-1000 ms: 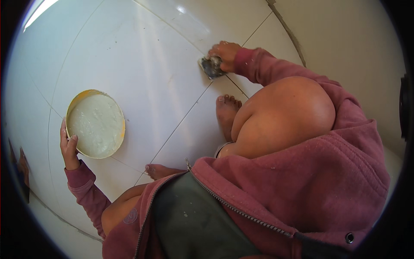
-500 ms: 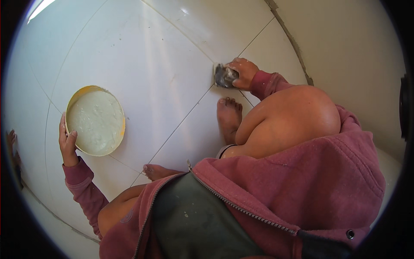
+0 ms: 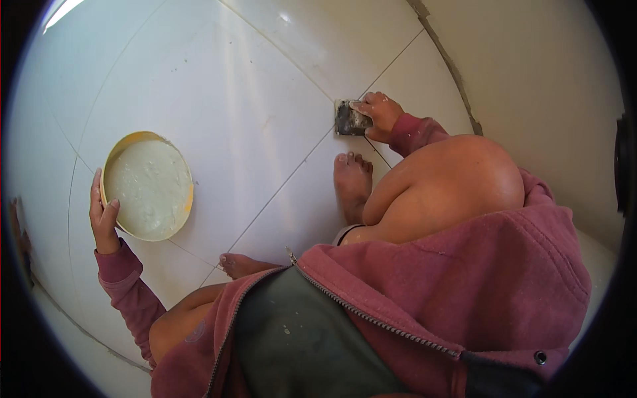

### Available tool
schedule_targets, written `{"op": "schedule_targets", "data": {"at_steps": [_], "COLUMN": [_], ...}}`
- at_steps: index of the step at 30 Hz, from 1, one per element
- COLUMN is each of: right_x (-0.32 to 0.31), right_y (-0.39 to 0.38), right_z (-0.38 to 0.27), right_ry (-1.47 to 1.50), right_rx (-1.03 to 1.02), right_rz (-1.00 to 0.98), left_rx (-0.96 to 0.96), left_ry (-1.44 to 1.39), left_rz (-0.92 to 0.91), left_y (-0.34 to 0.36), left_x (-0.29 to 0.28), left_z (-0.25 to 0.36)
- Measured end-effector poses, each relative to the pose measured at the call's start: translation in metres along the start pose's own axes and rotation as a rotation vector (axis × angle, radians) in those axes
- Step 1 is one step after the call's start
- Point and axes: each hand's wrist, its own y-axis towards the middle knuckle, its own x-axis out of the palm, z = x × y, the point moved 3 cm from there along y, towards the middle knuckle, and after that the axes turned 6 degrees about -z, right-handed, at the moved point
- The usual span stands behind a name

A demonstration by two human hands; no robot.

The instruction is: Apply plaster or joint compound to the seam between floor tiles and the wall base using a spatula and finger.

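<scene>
My left hand (image 3: 105, 211) grips the near-left side of a round pale-yellow tub (image 3: 123, 227), its thumb over the rim. Thick, whitish paste (image 3: 149, 186) fills much of the tub, which is tilted so its inside faces me. Over on the right, my right hand (image 3: 383, 117) is closed on a dark, square, flat spreader (image 3: 348, 120) smeared with paste. The spreader is pressed against the white floor tiles (image 3: 279, 119) where the joint lines meet, just beyond my bare right foot (image 3: 352, 186). The palm side of the right hand is hidden.
A pale wall (image 3: 531, 79) rises on the right, with a rough grey gap (image 3: 454, 69) along its foot. My left foot (image 3: 242, 265) rests on the tiles between tub and knees. A blurred, hand-like shape (image 3: 21, 232) shows at the far left rim.
My right hand and the spreader have shifted slightly to the right, and the spreader's dark face shows more squarely. My left hand and the tub have barely moved.
</scene>
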Motion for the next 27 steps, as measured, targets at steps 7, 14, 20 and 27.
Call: {"op": "schedule_targets", "data": {"at_steps": [7, 14, 20, 27], "right_x": [-0.009, 0.007, -0.003, 0.007], "right_y": [0.029, 0.034, 0.009, 0.036], "right_z": [0.0, -0.003, 0.021, 0.0], "right_ry": [0.14, -0.023, 0.242, 0.312], "right_rx": [0.074, -0.096, -0.075, -0.035], "right_rz": [-0.373, -0.337, -0.161, -0.286], "left_rx": [0.011, -0.064, -0.025, 0.005], "left_ry": [0.029, -0.069, -0.077, 0.05], "left_rz": [0.005, 0.027, 0.017, 0.024], "left_y": [0.004, -0.003, 0.003, 0.004], "left_x": [-0.002, -0.002, 0.005, -0.001], "left_z": [-0.01, -0.01, 0.001, -0.006]}}
